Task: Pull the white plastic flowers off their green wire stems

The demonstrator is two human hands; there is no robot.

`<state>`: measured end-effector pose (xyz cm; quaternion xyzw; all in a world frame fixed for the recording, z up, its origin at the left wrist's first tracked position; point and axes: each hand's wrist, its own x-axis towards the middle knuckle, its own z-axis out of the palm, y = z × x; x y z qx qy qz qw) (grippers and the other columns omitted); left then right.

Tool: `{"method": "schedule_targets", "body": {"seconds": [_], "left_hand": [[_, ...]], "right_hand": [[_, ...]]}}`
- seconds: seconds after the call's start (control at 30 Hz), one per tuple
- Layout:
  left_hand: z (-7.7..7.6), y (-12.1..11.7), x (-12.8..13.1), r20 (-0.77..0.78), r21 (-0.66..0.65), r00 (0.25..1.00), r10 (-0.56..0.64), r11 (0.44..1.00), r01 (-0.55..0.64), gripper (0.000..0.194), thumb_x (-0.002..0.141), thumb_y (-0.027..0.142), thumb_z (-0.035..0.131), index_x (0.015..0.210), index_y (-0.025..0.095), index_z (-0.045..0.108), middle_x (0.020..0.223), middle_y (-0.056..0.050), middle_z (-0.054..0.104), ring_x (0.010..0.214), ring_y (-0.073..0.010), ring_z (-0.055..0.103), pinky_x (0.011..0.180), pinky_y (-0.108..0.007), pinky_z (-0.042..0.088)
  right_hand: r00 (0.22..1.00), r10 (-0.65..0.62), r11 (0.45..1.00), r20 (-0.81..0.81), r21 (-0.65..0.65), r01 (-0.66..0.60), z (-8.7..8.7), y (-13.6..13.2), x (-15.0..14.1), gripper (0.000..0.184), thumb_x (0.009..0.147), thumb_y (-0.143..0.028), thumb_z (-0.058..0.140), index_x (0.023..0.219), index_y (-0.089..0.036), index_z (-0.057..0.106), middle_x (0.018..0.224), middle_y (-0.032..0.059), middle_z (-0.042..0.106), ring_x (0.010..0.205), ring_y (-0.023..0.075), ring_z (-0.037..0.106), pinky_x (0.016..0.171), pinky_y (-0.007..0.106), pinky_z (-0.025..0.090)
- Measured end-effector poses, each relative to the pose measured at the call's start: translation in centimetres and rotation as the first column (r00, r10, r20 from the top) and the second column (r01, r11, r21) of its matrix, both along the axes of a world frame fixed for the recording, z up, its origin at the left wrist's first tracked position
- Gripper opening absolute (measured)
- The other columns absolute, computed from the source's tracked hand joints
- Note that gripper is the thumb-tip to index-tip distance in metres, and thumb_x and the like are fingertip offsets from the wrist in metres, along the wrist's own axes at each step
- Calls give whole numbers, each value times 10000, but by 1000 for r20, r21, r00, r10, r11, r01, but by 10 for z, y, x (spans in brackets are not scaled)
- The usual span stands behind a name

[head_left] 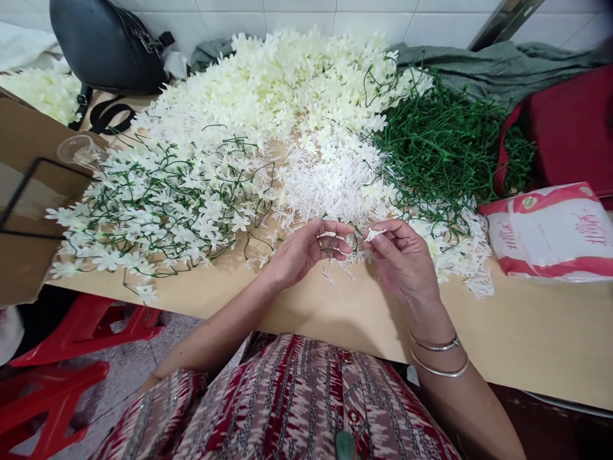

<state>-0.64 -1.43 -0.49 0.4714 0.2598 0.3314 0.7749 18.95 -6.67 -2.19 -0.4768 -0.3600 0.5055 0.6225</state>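
Observation:
My left hand [306, 250] pinches a thin green plastic stem [353, 241] between thumb and fingers, just above the wooden table [527, 332]. My right hand [405, 259] holds a small white plastic flower piece [372, 234] at its fingertips, close to the stem's end. Straight behind my hands lies a heap of white spiky flower centres [335, 176]. Finished stems with white flowers [158, 204] are spread out to the left. A pile of bare green stems [440, 147] lies at the right, and a big mound of cream petals [287, 89] fills the back.
A red and white plastic packet [550, 233] lies at the right. A black bag [105, 45] sits at the back left beside a cardboard box [23, 191] and a clear cup [81, 152]. Red stools [71, 345] stand on the floor at the left. Grey-green cloth [498, 64] and a red cushion [569, 128] lie behind.

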Motion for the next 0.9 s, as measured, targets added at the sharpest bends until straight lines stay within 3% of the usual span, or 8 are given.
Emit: {"method": "schedule_targets", "body": {"seconds": [0.1,0.17,0.3,0.4,0.53,0.67,0.77,0.9], "left_hand": [[1,1,-1,-83,171,995,49,985,-34,415,1014,556,568,1147,220,773,969,-92,744,923,-188,714,829,-337,601],[4,2,-3,-176,364,981,79,931,-9,372,1030,510,566,1173,237,775,920,-76,722,945,-178,681,817,-308,592],[8,4,-6,-345,661,913,216,747,73,429,1101,439,404,1206,227,762,860,-69,660,960,-183,638,813,-302,562],[5,5,-6,-403,824,836,373,545,154,388,1097,376,427,1115,179,761,1016,-98,661,981,-185,649,845,-308,540],[2,4,-4,-449,885,789,420,328,329,365,1091,371,446,1049,135,721,1082,-124,674,955,-199,651,858,-314,530],[4,0,-1,-447,892,757,477,174,417,409,1100,391,404,1064,103,692,1059,-128,676,949,-216,618,909,-339,522],[6,-3,2,-482,865,737,473,123,487,404,1103,373,385,1068,109,689,1071,-121,681,965,-229,599,928,-360,511],[5,-5,5,-503,851,717,482,132,509,375,1090,264,356,1041,122,699,1032,-108,682,932,-221,596,917,-362,511]], "right_hand": [[1000,-4,1000,-10,5,4,1,0,0,204,764,-375,885,881,-304,733,809,-41,721,696,113,681,680,259,590],[1000,1,1000,6,2,-1,2,0,0,201,770,-373,878,884,-302,729,809,-39,718,704,119,683,683,268,593],[1000,-18,1000,3,-5,18,4,0,-1,220,742,-388,891,864,-301,730,809,-34,721,703,128,677,681,285,592],[999,-40,999,-2,8,40,5,0,-1,223,728,-393,900,856,-309,737,789,-32,716,685,128,662,659,283,578],[998,-62,997,14,40,61,4,1,0,213,739,-407,894,860,-318,742,766,-31,702,677,131,653,650,281,565],[990,-97,991,107,98,86,3,0,0,155,799,-363,853,889,-304,742,795,-21,706,720,145,661,695,296,566],[969,-142,979,200,173,107,5,-2,-2,97,849,-288,811,918,-298,743,876,-6,735,845,163,694,804,316,573],[953,-50,972,299,232,-22,14,-6,-5,73,889,-222,760,930,-279,738,941,9,752,931,183,709,867,345,560]]}}
